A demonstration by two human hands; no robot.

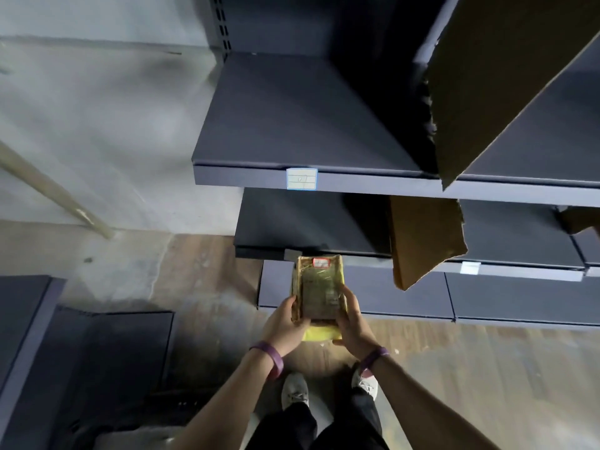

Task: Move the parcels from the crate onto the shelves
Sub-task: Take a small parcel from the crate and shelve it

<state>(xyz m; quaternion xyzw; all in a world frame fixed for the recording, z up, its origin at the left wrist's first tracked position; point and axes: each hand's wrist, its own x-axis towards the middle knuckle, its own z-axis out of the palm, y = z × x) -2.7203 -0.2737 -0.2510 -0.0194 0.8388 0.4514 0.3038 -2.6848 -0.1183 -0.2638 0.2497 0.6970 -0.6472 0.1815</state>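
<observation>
Just the head view here. The parcel (319,289) is up in the air in front of the shelves, held out over the floor (201,287). Its far end sits close to the front edge of the middle shelf (292,222), though I can't tell if it touches. The left grip (285,324) is wrapped round the near left edge and the right grip (352,323) round the near right edge, so both are closed on the parcel, fingers curled along its sides.

Handling-wise, it's a flat yellowish packet under what looks like shiny clear wrap, with a red-bordered sticker (321,262) at the far end. My guess is it's stiff and fairly light, since it keeps its shape while held only at the near end. The wrap probably makes it a bit slick, so I'd say the long edges are the right place to hold it.

The upper shelf (292,118) has a white tag (301,179) on its lip, and a cardboard divider (422,235) stands just right of the open bay. I can't spot the crate anywhere in shot.
</observation>
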